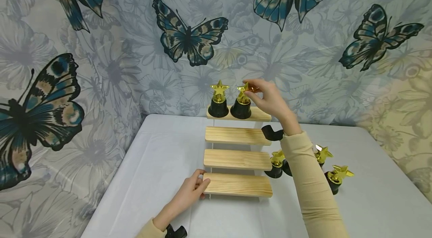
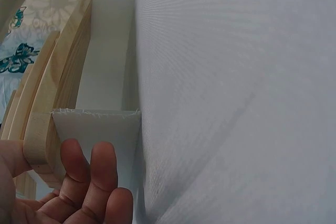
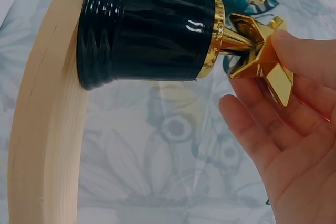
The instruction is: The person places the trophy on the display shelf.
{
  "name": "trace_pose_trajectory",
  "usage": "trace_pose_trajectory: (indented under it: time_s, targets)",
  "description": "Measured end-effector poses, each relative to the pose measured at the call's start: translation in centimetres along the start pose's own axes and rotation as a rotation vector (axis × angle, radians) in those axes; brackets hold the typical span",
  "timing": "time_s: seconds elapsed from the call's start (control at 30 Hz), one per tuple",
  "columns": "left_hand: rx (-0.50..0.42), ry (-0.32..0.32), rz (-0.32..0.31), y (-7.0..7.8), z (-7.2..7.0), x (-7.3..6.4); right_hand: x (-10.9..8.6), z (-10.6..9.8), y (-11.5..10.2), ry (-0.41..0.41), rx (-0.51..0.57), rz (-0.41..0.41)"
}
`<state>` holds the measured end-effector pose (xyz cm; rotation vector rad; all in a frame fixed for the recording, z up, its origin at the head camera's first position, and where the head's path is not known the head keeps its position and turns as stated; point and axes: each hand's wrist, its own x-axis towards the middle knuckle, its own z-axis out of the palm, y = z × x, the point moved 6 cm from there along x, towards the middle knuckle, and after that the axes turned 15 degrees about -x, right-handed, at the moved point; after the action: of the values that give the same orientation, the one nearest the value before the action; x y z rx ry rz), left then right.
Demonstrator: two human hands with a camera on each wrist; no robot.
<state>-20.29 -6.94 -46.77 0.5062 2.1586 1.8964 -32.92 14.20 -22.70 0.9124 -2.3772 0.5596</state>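
Note:
My right hand (image 1: pixel 270 99) pinches the gold star of a small trophy (image 1: pixel 241 109) between thumb and fingers. Its black base stands on the top board (image 1: pixel 260 114) of a four-step wooden display stand, as the right wrist view shows close up. A matching star trophy (image 1: pixel 218 108) stands upright just left of it. Down at the front, my left hand (image 1: pixel 189 189) holds the left end of the lowest board (image 1: pixel 237 184), thumb on the wood. In the left wrist view, its other fingers curl beside the stand's white side support (image 2: pixel 100 129).
On the white-covered table (image 1: pixel 162 148), several more star trophies stand right of the stand, among them one trophy (image 1: pixel 275 171) close to it and another trophy (image 1: pixel 333 182) farther right. My right sleeve (image 1: pixel 314 181) hides part of this group. A butterfly-patterned cloth (image 1: pixel 128 61) hangs behind.

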Motion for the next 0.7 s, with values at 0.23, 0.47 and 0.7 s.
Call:
trace_pose_trajectory:
  time_s: [0.23,0.47,0.7]
  targets:
    - [0.002,-0.004,0.002,0.0,0.06,-0.02,0.17,0.49,0.1,0.0,-0.001,0.005]
    - [0.007,-0.01,0.005,-0.05,0.07,-0.06,0.15,0.69,0.13,0.005,0.033,0.017]
    - [0.01,-0.008,0.006,-0.12,0.03,0.06,-0.08,0.74,0.31,-0.004,0.016,0.02]
